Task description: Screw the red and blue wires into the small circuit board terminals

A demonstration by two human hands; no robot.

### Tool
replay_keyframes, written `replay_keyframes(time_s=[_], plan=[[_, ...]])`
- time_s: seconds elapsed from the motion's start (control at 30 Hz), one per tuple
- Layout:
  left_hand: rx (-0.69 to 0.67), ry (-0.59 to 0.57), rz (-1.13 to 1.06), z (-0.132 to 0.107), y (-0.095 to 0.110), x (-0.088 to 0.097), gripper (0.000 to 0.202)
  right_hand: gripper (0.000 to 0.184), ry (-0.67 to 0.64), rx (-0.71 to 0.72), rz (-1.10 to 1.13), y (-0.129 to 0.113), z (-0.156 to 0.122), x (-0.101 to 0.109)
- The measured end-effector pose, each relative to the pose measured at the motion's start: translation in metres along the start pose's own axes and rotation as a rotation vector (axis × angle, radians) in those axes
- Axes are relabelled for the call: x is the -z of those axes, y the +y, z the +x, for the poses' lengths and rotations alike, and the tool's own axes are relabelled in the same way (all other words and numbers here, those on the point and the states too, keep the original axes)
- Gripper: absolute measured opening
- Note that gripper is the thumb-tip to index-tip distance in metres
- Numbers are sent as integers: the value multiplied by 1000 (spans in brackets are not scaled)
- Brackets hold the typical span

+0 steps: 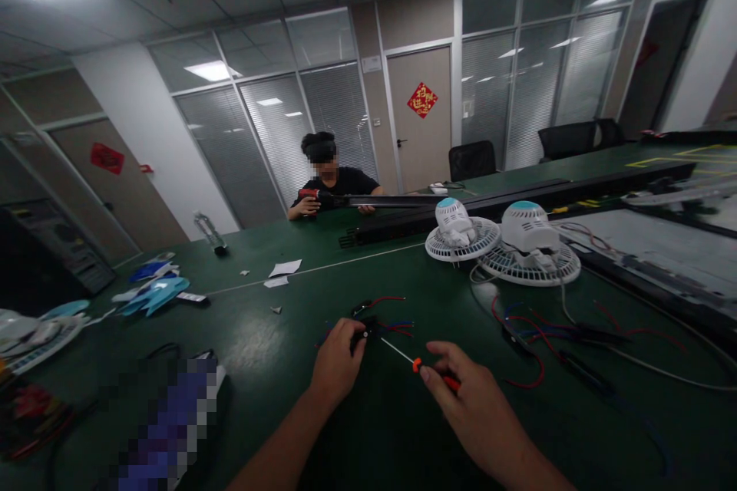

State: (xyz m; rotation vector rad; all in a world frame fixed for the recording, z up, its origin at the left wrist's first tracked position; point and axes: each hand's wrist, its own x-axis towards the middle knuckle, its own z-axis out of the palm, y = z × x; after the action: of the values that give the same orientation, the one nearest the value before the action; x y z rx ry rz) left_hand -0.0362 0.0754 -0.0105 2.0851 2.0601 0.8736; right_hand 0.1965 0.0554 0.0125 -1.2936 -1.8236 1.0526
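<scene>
My right hand (469,391) is closed around an orange-and-black screwdriver (417,365). Its thin metal shaft points left, and the tip ends at a small dark part with red and blue wires (373,327). That wired part is pinched in the fingers of my left hand (339,357); its exact kind is too dark to make out. Just beyond it lies another small black piece (362,308) with a red lead. To the right of my right hand, loose red and blue wires (535,330) spread over the green table (276,406).
Two white fan heads (461,234) stand at the right, with cables trailing. Long black bars (397,224) lie behind them. Across the table a person (331,176) holds a red-and-black power tool (314,195). Blue fan blades (158,295) and paper scraps (285,268) are at the left.
</scene>
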Motion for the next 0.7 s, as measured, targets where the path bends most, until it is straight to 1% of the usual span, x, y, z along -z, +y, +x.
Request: replay_keyframes(time_s=[0.17, 0.27, 0.4, 0.43, 0.5, 0.57, 0.63, 0.7], plan=[[34, -8, 36, -5, 12, 8, 19, 32, -15, -49, 82, 2, 1, 1], [62, -35, 82, -17, 25, 16, 16, 33, -9, -83, 146, 4, 4, 1], [106, -143, 141, -43, 42, 18, 7, 34, 48, -159, 221, 0, 12, 3], [112, -178, 155, -49, 45, 17, 11, 34, 66, -183, 230, -2, 13, 5], [117, -225, 187, -61, 49, 14, 21, 35, 101, -225, 225, -8, 13, 16], [105, -237, 227, -69, 51, 11, 25, 34, 132, -255, 192, -12, 10, 33], [94, -251, 249, -72, 51, 10, 28, 34, 161, -286, 133, -12, 4, 57], [76, -270, 258, -71, 50, 10, 29, 34, 191, -324, 55, -7, -4, 86]])
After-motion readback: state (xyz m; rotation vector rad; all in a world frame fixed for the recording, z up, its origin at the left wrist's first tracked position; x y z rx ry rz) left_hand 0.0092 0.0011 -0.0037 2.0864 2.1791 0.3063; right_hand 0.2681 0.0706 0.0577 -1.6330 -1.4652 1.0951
